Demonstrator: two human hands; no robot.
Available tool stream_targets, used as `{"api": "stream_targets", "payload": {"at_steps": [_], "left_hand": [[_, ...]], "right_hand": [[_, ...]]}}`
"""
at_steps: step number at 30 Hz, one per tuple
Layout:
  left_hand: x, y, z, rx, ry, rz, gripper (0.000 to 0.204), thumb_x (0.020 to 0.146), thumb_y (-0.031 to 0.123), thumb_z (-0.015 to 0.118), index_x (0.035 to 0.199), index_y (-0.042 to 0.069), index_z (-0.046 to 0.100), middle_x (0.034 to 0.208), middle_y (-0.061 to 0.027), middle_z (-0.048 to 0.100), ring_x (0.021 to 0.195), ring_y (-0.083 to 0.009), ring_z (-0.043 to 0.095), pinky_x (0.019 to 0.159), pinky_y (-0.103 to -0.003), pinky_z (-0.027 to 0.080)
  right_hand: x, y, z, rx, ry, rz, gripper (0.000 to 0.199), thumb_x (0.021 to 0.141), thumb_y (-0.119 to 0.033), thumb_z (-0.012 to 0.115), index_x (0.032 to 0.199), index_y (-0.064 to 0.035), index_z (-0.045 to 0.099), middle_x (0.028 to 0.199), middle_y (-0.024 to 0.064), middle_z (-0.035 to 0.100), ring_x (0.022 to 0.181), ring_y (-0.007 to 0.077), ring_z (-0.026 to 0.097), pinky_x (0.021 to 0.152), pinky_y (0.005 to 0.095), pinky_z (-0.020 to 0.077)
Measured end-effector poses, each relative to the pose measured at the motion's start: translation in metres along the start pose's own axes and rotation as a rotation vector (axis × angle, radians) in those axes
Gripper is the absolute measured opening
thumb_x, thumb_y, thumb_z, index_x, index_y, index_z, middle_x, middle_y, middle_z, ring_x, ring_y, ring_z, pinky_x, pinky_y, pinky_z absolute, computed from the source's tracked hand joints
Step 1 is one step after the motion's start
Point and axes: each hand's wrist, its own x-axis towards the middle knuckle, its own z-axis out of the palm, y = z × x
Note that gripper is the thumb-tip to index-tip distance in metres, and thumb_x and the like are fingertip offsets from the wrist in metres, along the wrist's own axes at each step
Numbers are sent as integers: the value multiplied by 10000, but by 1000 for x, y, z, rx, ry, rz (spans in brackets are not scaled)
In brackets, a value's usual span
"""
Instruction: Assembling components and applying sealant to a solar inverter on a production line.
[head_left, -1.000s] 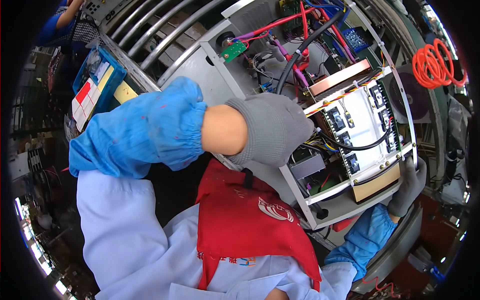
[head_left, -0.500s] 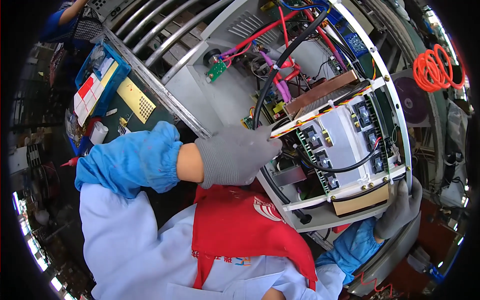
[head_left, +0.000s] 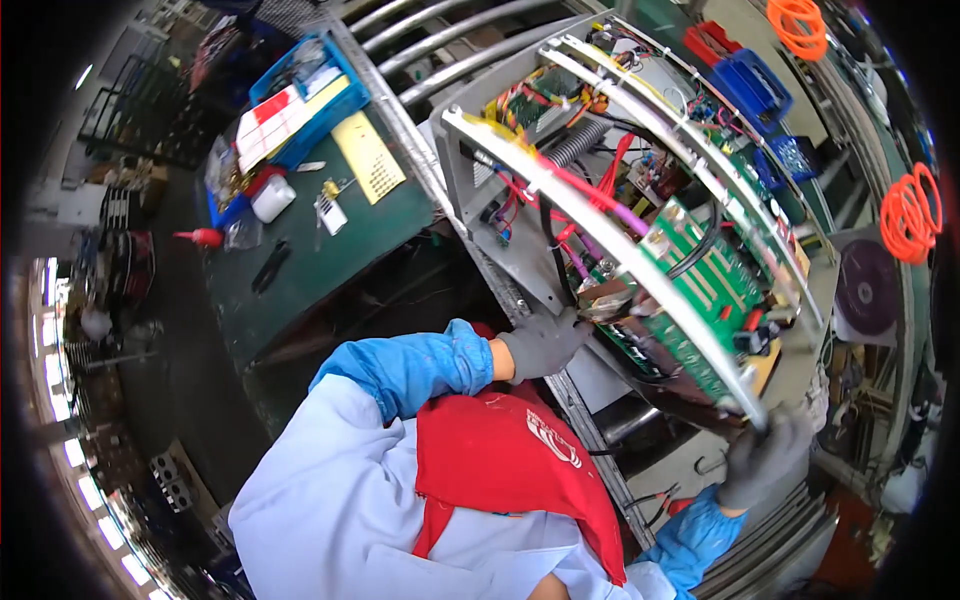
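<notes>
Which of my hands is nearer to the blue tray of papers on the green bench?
Left. The left hand grips the metal chassis edge below the blue tray; the right hand holds the chassis's far lower corner.

wiring (head_left: 560, 215) crowds chassis (head_left: 480, 170), workbench (head_left: 330, 250) cluttered
</notes>
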Motion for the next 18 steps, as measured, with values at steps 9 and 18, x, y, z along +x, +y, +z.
{"api": "stream_targets", "payload": {"at_steps": [9, 18], "left_hand": [[-200, -119, -91, -500, -372, -359, 597, 771, 283, 641, 1315, 56, 550, 1042, -188, 661, 909, -327, 657, 780, -431, 526], [-357, -303, -243, -978, 762, -942, 520, 778, 170, 642, 1262, -10, 577, 713, -46, 604, 494, -104, 517, 435, -239, 392]], "right_hand": [[-25, -113, -22, 8, -150, -30, 108, 799, -80, 617, 861, -24, 549, 798, 131, 539, 784, 330, 553, 826, 508, 427], [-38, -168, -3, -98, -33, 452, 179, 712, 24, 561, 890, 15, 556, 859, 195, 532, 848, 404, 513, 783, 472, 400]]}}
